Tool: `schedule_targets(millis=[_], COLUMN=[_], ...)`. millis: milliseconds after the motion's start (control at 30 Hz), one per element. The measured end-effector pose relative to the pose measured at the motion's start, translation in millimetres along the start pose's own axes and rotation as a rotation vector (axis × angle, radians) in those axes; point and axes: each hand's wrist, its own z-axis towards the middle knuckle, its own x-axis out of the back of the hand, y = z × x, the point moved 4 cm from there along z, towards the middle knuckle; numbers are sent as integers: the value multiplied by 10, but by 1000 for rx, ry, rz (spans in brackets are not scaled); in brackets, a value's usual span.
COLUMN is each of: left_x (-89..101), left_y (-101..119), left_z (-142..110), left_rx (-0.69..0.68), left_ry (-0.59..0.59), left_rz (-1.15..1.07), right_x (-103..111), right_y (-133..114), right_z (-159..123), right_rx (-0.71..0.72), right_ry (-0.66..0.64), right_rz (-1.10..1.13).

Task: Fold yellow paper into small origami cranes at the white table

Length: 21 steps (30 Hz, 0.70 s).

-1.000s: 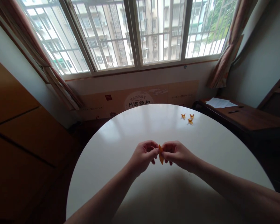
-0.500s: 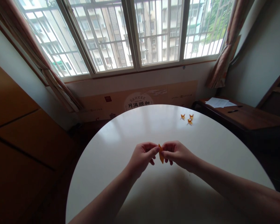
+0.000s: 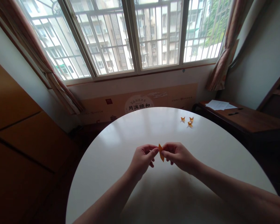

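Note:
A small folded orange paper piece (image 3: 161,152) hangs just above the round white table (image 3: 121,137), pinched from both sides. My left hand (image 3: 142,159) grips its left edge with thumb and fingertips closed. My right hand (image 3: 177,155) pinches its right edge, fingers curled. Three small folded orange paper figures (image 3: 188,121) stand together on the table's far right part, well beyond my hands.
A dark wooden side table (image 3: 249,119) to the right carries white sheets (image 3: 218,105) and a black pen (image 3: 233,113). A printed cardboard panel (image 3: 140,101) leans under the barred window. Curtains hang at both sides, and wooden panelling fills the left.
The view has tilted slightly, so the hands sit a little lower in frame. The orange piece stays pinched between both hands with hardly any change in its pose.

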Motion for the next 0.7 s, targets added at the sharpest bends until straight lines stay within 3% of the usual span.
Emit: schedule_targets(millis=[433, 567, 700], left_x=[19, 122, 287], left_y=[-77, -138, -214], left_z=[37, 110, 212], left_rx=[-36, -19, -38], left_ry=[8, 116, 224], left_rz=[72, 13, -11], right_x=[28, 109, 360], right_y=[128, 67, -280], right_z=[38, 67, -97], right_rx=[-5, 89, 310], right_ry=[20, 195, 429], right_rz=[20, 38, -21])
